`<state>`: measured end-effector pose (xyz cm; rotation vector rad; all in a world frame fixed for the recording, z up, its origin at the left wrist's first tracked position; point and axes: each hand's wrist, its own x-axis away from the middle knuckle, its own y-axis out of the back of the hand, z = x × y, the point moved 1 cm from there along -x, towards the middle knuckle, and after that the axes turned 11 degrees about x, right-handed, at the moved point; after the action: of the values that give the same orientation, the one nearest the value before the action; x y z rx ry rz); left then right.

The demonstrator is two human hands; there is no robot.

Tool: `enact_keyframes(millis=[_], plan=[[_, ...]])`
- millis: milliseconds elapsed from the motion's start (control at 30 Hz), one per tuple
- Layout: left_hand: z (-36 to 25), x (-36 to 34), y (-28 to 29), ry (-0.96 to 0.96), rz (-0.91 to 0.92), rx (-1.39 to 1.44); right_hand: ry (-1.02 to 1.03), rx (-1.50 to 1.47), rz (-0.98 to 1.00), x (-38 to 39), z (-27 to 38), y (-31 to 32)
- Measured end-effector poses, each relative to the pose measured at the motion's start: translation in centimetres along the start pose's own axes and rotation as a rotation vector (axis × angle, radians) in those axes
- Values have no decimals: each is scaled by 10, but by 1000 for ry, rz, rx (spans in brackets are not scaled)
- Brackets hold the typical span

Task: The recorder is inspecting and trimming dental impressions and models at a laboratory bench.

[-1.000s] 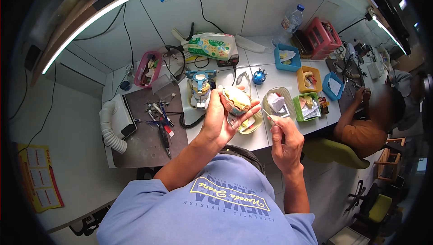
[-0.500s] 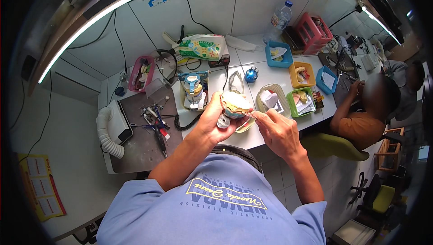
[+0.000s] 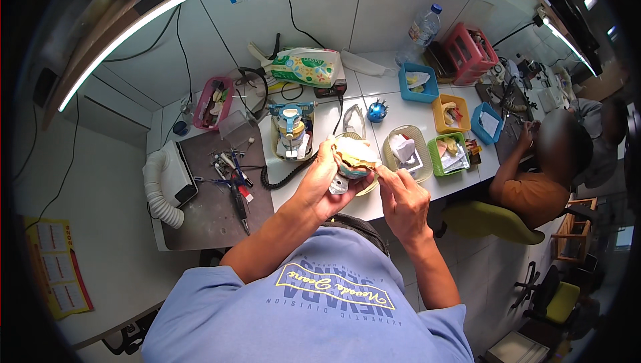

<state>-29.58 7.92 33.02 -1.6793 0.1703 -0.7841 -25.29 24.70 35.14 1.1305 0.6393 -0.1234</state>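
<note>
Over the bench's front edge, my left hand (image 3: pixel 322 186) is wrapped round a dental cast (image 3: pixel 355 154) with a cream top and a blue-green lower band. A whitish part sticks out below it by the palm. My right hand (image 3: pixel 404 197) is closed in a pinch at the cast's right edge. What its fingers hold, if anything, is too small to make out. A pale green oval basket (image 3: pixel 368 188) is partly hidden behind the cast. Beyond it on the bench stands a blue articulator (image 3: pixel 290 124) in a tray.
Hand tools and a handpiece (image 3: pixel 238 208) lie on the dark mat at left, beside a white hose (image 3: pixel 160 193). Small blue, yellow and green baskets (image 3: pixel 446 163) stand to the right, near a blue round burner (image 3: pixel 377 110). Another person (image 3: pixel 534 176) sits at far right.
The right wrist has turned, with its fingers still at the cast's edge. The cast is tilted slightly differently in my left hand. My view has shifted a little.
</note>
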Motion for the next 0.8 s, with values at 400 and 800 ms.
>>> enact_keyframes(millis=[400,800], plan=[[2,0,1,-4,-15,-5,-110,-113,77,4,8,7],[-2,16,-9,280,-33,-297,33,-323,551,-49,-9,63]])
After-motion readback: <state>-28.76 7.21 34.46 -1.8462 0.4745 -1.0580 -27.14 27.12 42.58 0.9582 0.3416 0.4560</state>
